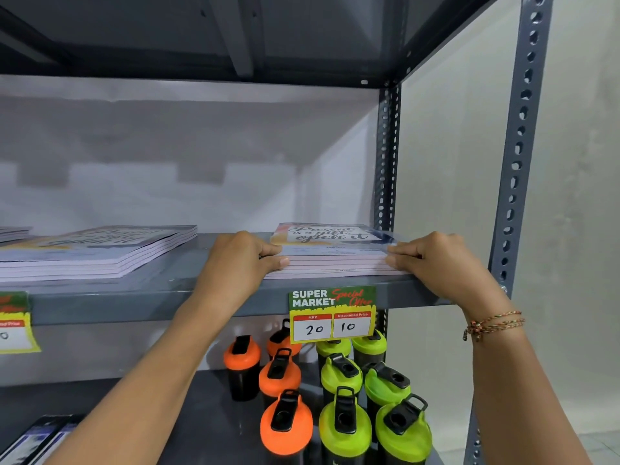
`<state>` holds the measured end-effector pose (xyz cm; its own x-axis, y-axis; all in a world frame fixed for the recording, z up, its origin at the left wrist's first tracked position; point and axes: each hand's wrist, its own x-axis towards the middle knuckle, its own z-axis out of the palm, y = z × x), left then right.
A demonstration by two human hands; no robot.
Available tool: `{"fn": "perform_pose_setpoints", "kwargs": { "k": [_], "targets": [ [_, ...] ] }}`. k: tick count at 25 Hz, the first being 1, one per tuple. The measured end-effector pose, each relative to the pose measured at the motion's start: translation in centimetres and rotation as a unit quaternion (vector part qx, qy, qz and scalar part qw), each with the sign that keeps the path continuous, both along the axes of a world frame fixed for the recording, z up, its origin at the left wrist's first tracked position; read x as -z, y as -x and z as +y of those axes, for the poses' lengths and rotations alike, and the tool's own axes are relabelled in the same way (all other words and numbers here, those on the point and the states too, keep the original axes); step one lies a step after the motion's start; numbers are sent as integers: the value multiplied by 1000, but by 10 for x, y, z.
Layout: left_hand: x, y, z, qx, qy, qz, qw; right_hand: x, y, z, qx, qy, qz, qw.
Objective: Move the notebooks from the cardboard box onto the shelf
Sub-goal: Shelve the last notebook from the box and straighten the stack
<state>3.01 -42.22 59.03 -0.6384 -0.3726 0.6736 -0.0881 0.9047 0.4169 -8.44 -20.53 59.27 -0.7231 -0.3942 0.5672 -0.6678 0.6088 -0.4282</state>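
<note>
A stack of several notebooks [332, 253], its top cover lettered "Present is a gift, open it", lies at the right end of the grey metal shelf [161, 290]. My left hand [235, 260] grips the stack's left edge. My right hand [436, 260] grips its right edge, thumb below and fingers on top. A second stack of the same notebooks [100, 253] rests further left on the same shelf. The cardboard box is out of view.
A "Super Market" price tag [332, 313] hangs from the shelf's front lip. Orange-lidded [285, 421] and green-lidded shaker bottles [345, 427] stand on the shelf below. Perforated uprights [516, 162] frame the right side. Another notebook pile [13, 231] shows at the far left.
</note>
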Motion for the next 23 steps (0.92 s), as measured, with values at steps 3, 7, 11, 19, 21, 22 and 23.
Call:
{"fn": "perform_pose_setpoints", "kwargs": {
  "k": [3, 7, 11, 19, 21, 22, 23],
  "targets": [
    [2, -1, 1, -3, 4, 7, 1000, 2, -2, 1, 3, 6, -5, 1000],
    [4, -4, 2, -7, 4, 19, 1000, 6, -10, -1, 26, 35, -1, 999],
    [2, -4, 2, -21, -41, 36, 998, 6, -15, -5, 42, 52, 12, 998],
    [7, -15, 9, -41, -53, 53, 996, 8, -15, 5, 28, 110, 0, 994],
    [8, -18, 11, -45, -55, 58, 996, 9, -15, 6, 22, 119, -3, 993],
    [9, -18, 11, -46, -57, 60, 996, 10, -14, 6, 19, 124, -4, 992],
    [9, -18, 11, -45, -58, 62, 995, 10, -14, 6, 17, 126, -3, 992]
  ]
}}
